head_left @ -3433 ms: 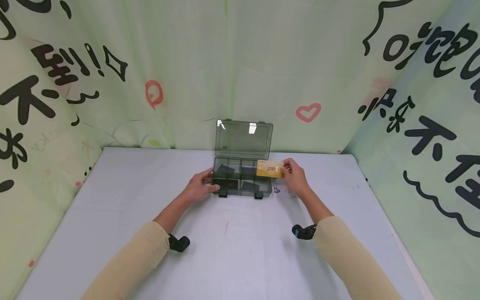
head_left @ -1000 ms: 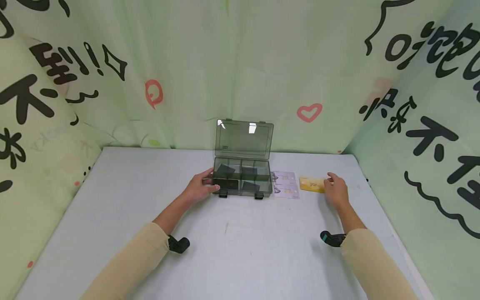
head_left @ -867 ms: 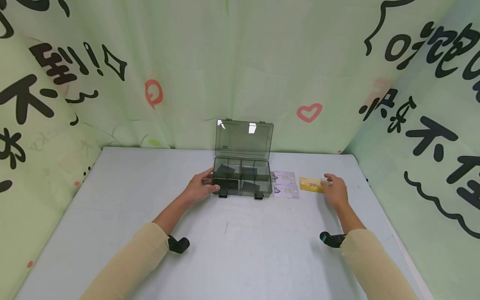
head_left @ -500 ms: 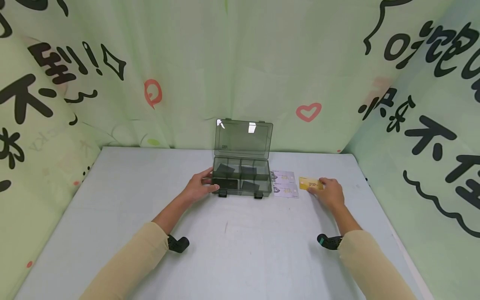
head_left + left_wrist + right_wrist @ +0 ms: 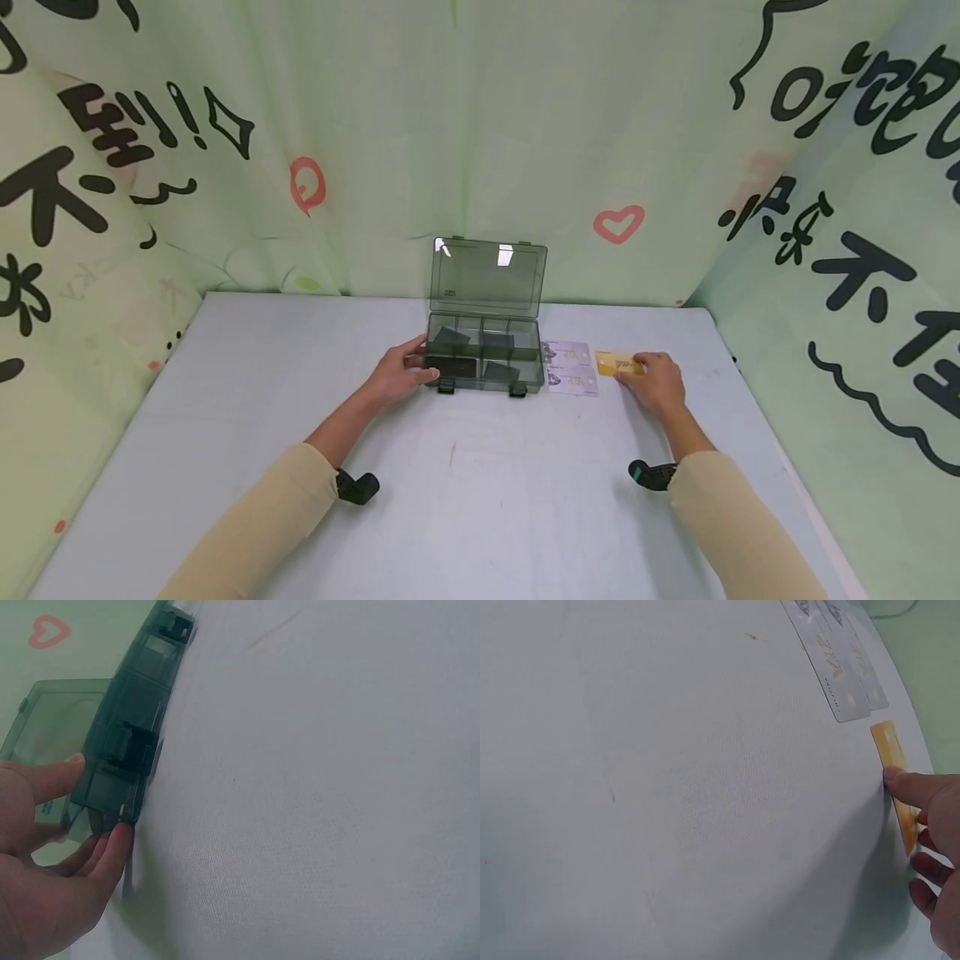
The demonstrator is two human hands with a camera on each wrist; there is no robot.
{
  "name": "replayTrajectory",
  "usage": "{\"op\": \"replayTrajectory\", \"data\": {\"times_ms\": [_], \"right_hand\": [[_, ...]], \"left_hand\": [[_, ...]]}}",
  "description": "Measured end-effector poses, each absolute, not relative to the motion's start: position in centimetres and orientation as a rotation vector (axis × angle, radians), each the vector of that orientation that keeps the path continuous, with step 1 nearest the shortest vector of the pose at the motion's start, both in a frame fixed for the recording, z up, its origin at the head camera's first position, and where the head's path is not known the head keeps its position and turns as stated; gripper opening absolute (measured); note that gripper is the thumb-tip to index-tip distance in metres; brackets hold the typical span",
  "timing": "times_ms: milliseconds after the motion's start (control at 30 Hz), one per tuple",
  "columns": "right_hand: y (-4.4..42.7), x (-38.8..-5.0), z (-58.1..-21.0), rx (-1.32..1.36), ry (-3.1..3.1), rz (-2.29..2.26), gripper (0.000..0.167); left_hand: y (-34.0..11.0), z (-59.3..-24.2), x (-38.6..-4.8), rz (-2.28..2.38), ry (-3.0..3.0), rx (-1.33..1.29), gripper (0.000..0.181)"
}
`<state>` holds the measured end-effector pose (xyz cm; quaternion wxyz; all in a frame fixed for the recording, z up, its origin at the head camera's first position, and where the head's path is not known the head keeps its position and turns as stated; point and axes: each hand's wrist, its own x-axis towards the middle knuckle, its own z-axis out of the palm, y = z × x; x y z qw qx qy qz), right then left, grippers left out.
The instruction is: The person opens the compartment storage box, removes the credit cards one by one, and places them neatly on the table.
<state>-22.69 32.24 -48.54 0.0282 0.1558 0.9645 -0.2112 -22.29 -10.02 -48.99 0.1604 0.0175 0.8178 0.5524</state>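
Observation:
An open grey-green translucent compartment box (image 5: 482,387) stands at the back middle of the table, its lid (image 5: 487,279) raised. My left hand (image 5: 401,372) grips the box's left end, thumb along the top edge and fingers against the side, as the left wrist view shows of the box (image 5: 127,705). To the right, my right hand (image 5: 658,384) pinches the near right part of a yellow card (image 5: 611,362) at the table top. In the right wrist view the thumb lies on the near long edge of the yellow card (image 5: 887,742); the fingers behind are partly hidden.
Two pale purple cards (image 5: 572,382) marked VIP lie one behind the other between the box and the yellow card. Dark flat pieces (image 5: 452,367) sit in several box compartments. A pale green printed curtain (image 5: 517,150) closes off the table's back and sides.
The yellow card has gone from over the box's right side to the table, right of the purple cards. My right hand let go, pinched it again and shifted it slightly left. Left hand unchanged.

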Motion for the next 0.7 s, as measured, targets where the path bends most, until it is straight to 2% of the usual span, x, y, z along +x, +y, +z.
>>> {"op": "replayTrajectory", "data": {"times_ms": [700], "right_hand": [[31.5,-23.8,-48.5,0.465,2.971,-0.664,0.057]], "left_hand": [[-10.0,-49.0,-22.3,1.593,2.336,0.046,0.078]]}}
